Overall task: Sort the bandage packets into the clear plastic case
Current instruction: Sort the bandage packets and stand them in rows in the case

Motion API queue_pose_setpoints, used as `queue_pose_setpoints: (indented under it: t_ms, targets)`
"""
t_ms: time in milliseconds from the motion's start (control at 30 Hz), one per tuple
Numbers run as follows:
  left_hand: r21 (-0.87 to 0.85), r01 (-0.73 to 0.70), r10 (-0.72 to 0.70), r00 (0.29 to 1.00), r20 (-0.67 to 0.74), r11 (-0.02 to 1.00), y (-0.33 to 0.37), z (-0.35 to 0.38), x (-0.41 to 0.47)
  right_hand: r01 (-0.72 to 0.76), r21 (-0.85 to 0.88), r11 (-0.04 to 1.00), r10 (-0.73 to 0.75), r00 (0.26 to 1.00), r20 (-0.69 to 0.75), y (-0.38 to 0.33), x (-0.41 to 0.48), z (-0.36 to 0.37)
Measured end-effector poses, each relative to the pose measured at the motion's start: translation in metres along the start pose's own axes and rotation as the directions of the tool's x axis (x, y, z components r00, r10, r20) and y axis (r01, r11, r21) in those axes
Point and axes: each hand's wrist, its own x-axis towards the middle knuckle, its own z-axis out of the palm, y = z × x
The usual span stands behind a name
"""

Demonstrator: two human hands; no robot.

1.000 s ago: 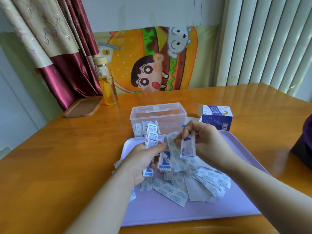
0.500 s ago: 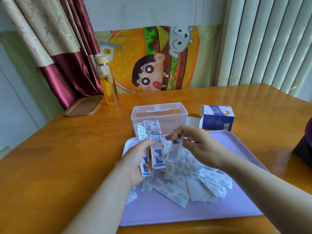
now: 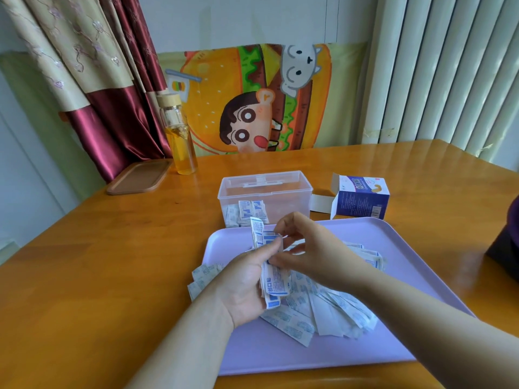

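Two hands meeting above lilac tray [image 3: 393, 332], near its far left corner. Left hand [image 3: 244, 284]: grip clamped on held stack [image 3: 273, 282] of blue-and-white bandage packets, thumb pressed across the front, stack roughly upright with top ends fanned a little. Right hand [image 3: 317, 251]: fingers curled, grip pinched on upper part of the same stack between thumb and fingertips; exact contact blurred.

Loose pile [image 3: 331, 307] of further packets spread flat on the tray, below and to the right of the hands, many overlapping. A few at the left side hanging over the tray's rim onto the tabletop [image 3: 98, 262].

Clear plastic case [image 3: 265, 189] standing on the tabletop just beyond the tray's far edge, open at the top. Sorted packets [image 3: 247, 210] inside, on end against the near wall, toward its left half.

Cardboard box [image 3: 361, 202], white and dark blue, just right of the case, one flap open. Glass bottle [image 3: 181, 144] of amber liquid with a pale cap at far left, beside brown oblong lid [image 3: 139, 178]. Behind the tabletop: cartoon cloth [image 3: 252, 102], maroon-and-beige curtain [image 3: 112, 108], vertical blinds [image 3: 449, 66].
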Motion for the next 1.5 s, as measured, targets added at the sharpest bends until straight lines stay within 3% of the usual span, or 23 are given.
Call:
queue_pose_setpoints:
  t_ms: [133,267,367,500,667,767,833,933,1000,1133,1367,1500]
  targets:
    - [-0.120,-0.012,-0.002,0.993,-0.118,0.993,0.001,-0.002,0.005,0.021,-0.051,0.998,-0.022,1.000,-0.011,-0.001,-0.004,-0.009]
    - [-0.229,0.004,-0.028,0.995,-0.098,0.973,0.005,-0.004,0.009,0.227,-0.344,0.911,-0.131,0.951,0.281,-0.010,-0.017,-0.011]
    - [-0.035,0.057,-0.058,0.998,-0.013,0.998,0.002,0.004,0.007,0.286,-0.500,0.818,-0.138,0.940,0.311,-0.011,-0.018,-0.008]
    - [0.253,-0.025,0.019,0.999,0.026,0.967,-0.003,0.011,0.001,0.284,-0.510,0.812,-0.143,0.944,0.298,-0.008,-0.009,-0.017]
    - [0.313,-0.067,0.068,0.998,0.009,0.948,-0.001,0.018,0.001,0.304,-0.412,0.859,-0.186,0.935,0.303,-0.016,-0.011,-0.029]
    - [0.183,-0.069,0.082,0.994,-0.066,0.981,0.002,0.017,0.004,0.171,-0.297,0.940,-0.141,0.983,0.120,-0.021,-0.013,-0.053]
    - [0.114,-0.085,0.099,0.987,-0.127,0.990,0.004,0.013,0.006,0.024,-0.349,0.937,-0.024,1.000,0.006,-0.016,-0.011,-0.074]
    - [0.055,-0.094,0.103,0.974,-0.203,0.994,0.007,0.008,0.009,-0.192,-0.563,0.804,0.261,0.964,0.043,0.004,-0.013,-0.096]
    - [0.029,-0.090,0.094,0.970,-0.222,0.996,0.009,0.006,0.010,-0.230,-0.674,0.702,0.391,0.916,0.094,0.019,-0.017,-0.099]
    - [0.041,-0.072,0.080,0.972,-0.222,0.997,0.007,0.008,0.011,-0.288,-0.732,0.617,0.464,0.885,0.042,0.037,-0.024,-0.092]
    - [0.074,-0.045,0.059,0.976,-0.208,0.996,0.004,0.014,0.009,-0.440,-0.495,0.749,0.539,0.840,0.069,0.055,-0.021,-0.087]
    - [0.061,-0.043,0.055,0.977,-0.208,0.997,0.004,0.014,0.009,-0.472,-0.448,0.759,0.555,0.830,0.066,0.056,-0.023,-0.099]
